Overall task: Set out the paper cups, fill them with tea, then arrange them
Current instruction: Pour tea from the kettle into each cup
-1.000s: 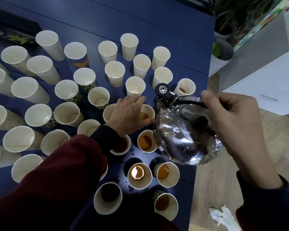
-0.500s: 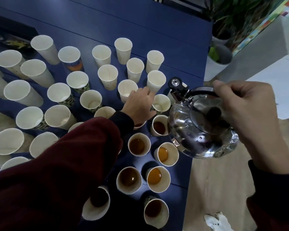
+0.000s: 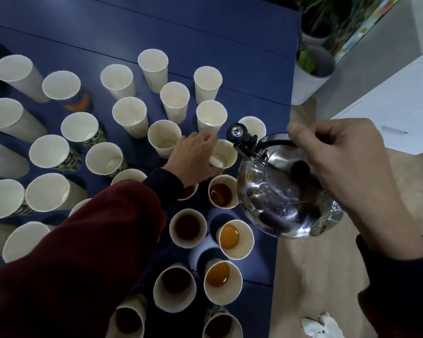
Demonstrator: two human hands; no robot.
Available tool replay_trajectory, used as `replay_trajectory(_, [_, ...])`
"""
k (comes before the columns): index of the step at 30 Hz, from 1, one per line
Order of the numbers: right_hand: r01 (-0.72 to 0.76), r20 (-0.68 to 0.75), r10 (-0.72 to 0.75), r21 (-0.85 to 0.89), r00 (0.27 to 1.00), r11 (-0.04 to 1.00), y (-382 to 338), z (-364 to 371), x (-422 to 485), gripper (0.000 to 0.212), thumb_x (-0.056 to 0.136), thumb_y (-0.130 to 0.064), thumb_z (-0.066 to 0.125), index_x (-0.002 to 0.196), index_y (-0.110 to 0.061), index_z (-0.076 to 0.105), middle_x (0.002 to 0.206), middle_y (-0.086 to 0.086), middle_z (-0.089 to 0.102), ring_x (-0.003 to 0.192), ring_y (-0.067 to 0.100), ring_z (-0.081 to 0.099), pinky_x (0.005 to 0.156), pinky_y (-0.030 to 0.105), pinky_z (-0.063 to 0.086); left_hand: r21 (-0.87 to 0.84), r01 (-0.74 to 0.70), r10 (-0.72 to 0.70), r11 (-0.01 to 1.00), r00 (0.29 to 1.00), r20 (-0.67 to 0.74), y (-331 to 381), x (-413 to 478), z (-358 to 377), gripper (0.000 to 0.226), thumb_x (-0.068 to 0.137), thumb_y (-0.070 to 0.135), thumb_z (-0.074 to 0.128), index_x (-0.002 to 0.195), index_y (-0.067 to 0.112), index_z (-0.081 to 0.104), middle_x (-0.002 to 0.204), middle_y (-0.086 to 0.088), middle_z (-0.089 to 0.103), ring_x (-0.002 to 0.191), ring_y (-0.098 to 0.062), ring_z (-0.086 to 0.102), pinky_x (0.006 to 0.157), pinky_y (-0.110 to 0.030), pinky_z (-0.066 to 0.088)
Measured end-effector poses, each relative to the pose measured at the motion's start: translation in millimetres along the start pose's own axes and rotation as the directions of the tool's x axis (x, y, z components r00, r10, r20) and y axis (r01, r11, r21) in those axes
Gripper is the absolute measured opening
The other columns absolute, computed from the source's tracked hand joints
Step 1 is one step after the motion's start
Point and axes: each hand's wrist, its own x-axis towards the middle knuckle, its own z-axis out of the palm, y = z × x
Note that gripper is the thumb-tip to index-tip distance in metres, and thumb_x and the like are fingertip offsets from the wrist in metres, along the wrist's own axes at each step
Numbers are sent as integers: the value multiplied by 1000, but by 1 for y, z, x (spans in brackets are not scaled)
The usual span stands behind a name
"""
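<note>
Blue counter (image 3: 205,32), crowded with upright paper cups. Empty cups (image 3: 130,115) fill the left and far side; some are plain, some have printed sides. Filled cups (image 3: 188,228) with brown tea cluster at the near right, close to the counter's right edge, and one of them (image 3: 224,191) stands just beside the kettle's body. Left hand (image 3: 194,161), in a dark red sleeve (image 3: 83,264), reaches in over the nearer cups. Its fingers lie against the left side of an empty cup (image 3: 226,154) that has a pale patch at its bottom. Contact is plain, but I cannot tell whether the grip closes round that cup or only steadies it. Right hand (image 3: 340,164) has its grip curled tight round the black handle (image 3: 276,142) of a shiny steel kettle (image 3: 279,198), which it holds in the air. The kettle hangs over the counter's right edge, partly above the wooden floor (image 3: 315,276), and tilts left. Its capped spout (image 3: 237,132) points toward the cup at the left hand and sits just above that cup's right rim. Another empty cup (image 3: 253,125) stands right behind the spout. Beyond the counter there is a white pot with a green plant (image 3: 310,76) and a white cabinet (image 3: 388,113). A crumpled white scrap (image 3: 320,328) lies on the floor at near right.
</note>
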Motion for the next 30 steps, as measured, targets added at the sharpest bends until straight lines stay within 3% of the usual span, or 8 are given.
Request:
replay_trajectory(3, [-1, 1, 1, -9, 1000, 1000, -1, 0, 4, 47, 95, -43, 63, 64, -8, 66, 46, -3, 45, 47, 14, 41, 52, 31, 30, -13, -11, 11, 1000, 1000, 3, 0, 4, 2, 77, 74, 51, 81, 135, 13, 51, 135, -6, 55, 115, -30, 57, 94, -48, 46])
replay_trajectory(5, [6, 12, -6, -12, 1000, 1000, -2, 0, 5, 48, 96, -41, 63, 60, -9, 62, 44, -3, 43, 46, 13, 40, 49, 23, 28, -24, -21, 21, 999, 1000, 13, 1, 6, 2, 82, 74, 51, 82, 140, 14, 49, 139, -4, 53, 119, -28, 56, 96, -48, 46])
replay_trajectory(10, [26, 16, -26, -27, 1000, 999, -4, -1, 7, 47, 96, -38, 62, 60, -8, 63, 44, -2, 41, 46, 12, 40, 48, 18, 28, -26, -22, 22, 999, 1000, 3, 1, 7, 2, 76, 73, 49, 83, 135, 17, 52, 134, -2, 56, 115, -26, 58, 93, -46, 48])
replay_trajectory(20, [18, 37, -17, -30, 999, 999, -12, -4, 0, 45, 95, -40, 63, 56, -18, 64, 42, -5, 43, 48, 11, 44, 48, 20, 29, -17, 23, -24, 1000, 998, -55, 0, -5, -1, 68, 71, 48, 85, 122, 14, 57, 119, -7, 61, 103, -25, 58, 86, -39, 49])
replay_trajectory(22, [7, 44, -6, -24, 999, 1000, -15, -5, -2, 45, 95, -41, 63, 56, -20, 63, 42, -5, 44, 49, 11, 45, 51, 25, 29, -12, 22, -23, 1000, 998, -61, -1, -7, -3, 67, 71, 50, 85, 120, 13, 58, 117, -7, 61, 102, -24, 56, 86, -37, 46])
replay_trajectory(25, [3, 45, -2, -21, 999, 1000, -16, -5, -5, 42, 95, -42, 62, 61, -17, 69, 42, -6, 44, 49, 11, 45, 53, 31, 28, -23, 19, -21, 1000, 998, -60, 0, -9, -5, 66, 71, 52, 84, 117, 13, 58, 115, -7, 61, 101, -23, 55, 86, -36, 44])
replay_trajectory(30, [14, 38, -14, -13, 999, 1000, -17, -3, -5, 46, 95, -42, 62, 67, -7, 70, 43, -3, 42, 48, 14, 41, 52, 29, 29, -20, 37, -38, 999, 998, -48, 1, -11, -9, 63, 75, 51, 81, 120, 14, 58, 116, -6, 60, 104, -22, 53, 89, -35, 41])
